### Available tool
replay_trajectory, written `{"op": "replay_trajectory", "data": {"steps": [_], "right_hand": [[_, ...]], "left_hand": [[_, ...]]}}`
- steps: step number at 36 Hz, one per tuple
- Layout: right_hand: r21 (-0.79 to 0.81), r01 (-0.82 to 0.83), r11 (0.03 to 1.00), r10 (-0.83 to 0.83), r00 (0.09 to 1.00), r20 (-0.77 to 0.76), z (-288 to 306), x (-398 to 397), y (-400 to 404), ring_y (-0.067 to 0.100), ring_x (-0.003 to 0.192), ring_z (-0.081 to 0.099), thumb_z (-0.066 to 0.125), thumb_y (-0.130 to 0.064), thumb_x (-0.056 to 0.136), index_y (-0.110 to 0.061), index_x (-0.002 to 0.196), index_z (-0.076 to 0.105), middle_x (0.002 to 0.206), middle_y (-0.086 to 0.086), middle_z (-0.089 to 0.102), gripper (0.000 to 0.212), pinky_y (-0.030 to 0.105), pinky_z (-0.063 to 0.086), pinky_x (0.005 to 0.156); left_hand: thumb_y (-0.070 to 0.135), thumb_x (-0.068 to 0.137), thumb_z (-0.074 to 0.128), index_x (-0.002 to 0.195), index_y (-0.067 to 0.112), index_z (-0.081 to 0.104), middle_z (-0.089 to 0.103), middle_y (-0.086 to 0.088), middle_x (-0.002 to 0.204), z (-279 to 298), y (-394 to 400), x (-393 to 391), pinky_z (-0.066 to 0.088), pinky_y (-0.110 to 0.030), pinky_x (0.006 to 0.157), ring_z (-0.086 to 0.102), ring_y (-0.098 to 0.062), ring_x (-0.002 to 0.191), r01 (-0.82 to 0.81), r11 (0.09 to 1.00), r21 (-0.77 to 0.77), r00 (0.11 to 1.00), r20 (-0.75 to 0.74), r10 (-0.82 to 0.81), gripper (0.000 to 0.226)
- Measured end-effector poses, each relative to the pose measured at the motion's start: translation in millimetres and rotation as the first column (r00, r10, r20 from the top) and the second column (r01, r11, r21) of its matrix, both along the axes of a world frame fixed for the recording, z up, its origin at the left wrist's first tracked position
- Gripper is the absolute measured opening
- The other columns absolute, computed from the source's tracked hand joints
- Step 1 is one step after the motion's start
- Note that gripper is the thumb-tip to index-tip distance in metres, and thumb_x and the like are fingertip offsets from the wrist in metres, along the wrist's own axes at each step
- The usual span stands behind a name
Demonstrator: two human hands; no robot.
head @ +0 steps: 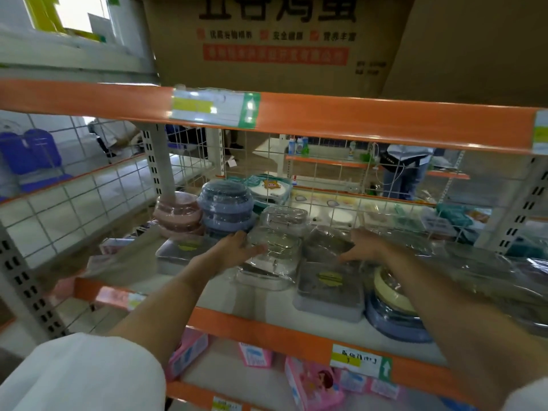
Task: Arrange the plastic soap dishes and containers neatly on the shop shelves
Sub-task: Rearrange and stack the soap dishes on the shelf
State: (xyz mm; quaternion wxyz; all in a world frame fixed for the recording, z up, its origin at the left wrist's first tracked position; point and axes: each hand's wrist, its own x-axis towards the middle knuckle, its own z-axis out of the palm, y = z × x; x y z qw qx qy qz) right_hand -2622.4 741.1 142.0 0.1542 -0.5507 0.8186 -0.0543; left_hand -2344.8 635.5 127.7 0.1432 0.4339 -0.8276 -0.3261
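Nearest to the shelf [267, 327] front edge, bare white board lies free before the grey lidded container [329, 287]. To its left stands the clear soap dish stack [271, 256]; the left hand [237, 252] lies flat against its left side, fingers released. Behind the grey container, the right hand [363, 246] curls over another wrapped grey container [324, 240], the fingertips blurred. Farther back left stand pink round dishes [178, 213] and blue round dishes [226, 204]; to the right, wrapped goods are hard to make out.

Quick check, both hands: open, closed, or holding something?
Left hand: open, fingers straight, touching the clear wrapped soap dish.
Right hand: fingers bent over the grey wrapped container; grip cannot be told.
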Motion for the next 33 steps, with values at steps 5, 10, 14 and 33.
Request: {"op": "replay_trajectory", "data": {"steps": [5, 10, 14, 33], "right_hand": [[-0.005, -0.051, 0.999, 0.051, 0.999, -0.020, -1.8, 10.6, 4.0, 0.027, 0.126, 0.047, 0.065, -0.029, 0.091, -0.006, 0.139, 0.041, 0.141, 0.014, 0.046, 0.059, 0.028, 0.038, 0.097], [-0.046, -0.049, 0.998, 0.049, 0.999, -0.013, -1.7, 10.9, 2.1, 0.025, 0.116, 0.054, 0.066, -0.029, 0.089, -0.009, 0.134, 0.050, 0.134, 0.012, 0.055, 0.052, 0.031, 0.044, 0.095], [-0.046, -0.083, 0.995, 0.083, 0.997, -0.002, 7.8, 13.6, 4.5, 0.021, 0.108, 0.053, 0.067, -0.036, 0.088, -0.010, 0.122, 0.055, 0.126, 0.011, 0.052, 0.044, 0.031, 0.045, 0.087], [0.284, -0.099, 0.954, 0.132, 0.986, -0.101, -2.7, 57.5, 34.3, 0.029, 0.140, 0.025, 0.071, -0.059, 0.074, -0.009, 0.152, 0.012, 0.157, 0.011, 0.016, 0.110, 0.043, 0.031, 0.112]], "left_hand": [[0.037, 0.092, 0.060, 0.115, 0.020, 0.046, 0.051, 0.004, 0.106, 5.6, 2.7, 0.4, 0.035, -0.019, 0.082, 0.050, -0.013, 0.104, 0.011, 1.000, 0.003, 0.998, 0.059, -0.011, 0.032], [0.037, 0.092, 0.059, 0.132, 0.009, 0.046, 0.050, 0.002, 0.109, 9.9, 5.1, -0.2, 0.035, -0.018, 0.086, 0.048, -0.013, 0.104, 0.038, 0.999, -0.006, 0.997, 0.067, -0.038, 0.050], [0.033, 0.091, 0.062, 0.131, 0.012, 0.047, 0.055, -0.001, 0.113, 7.1, 1.6, -2.5, 0.039, -0.021, 0.089, 0.050, -0.013, 0.103, 0.043, 0.998, 0.048, 0.998, 0.045, -0.045, 0.048], [0.047, 0.089, 0.059, 0.144, 0.002, 0.026, 0.034, -0.017, 0.146, -14.1, 1.8, 11.0, 0.030, -0.043, 0.112, 0.033, -0.033, 0.136, -0.003, 0.998, -0.068, 0.983, 0.185, 0.016, 0.078]]}}
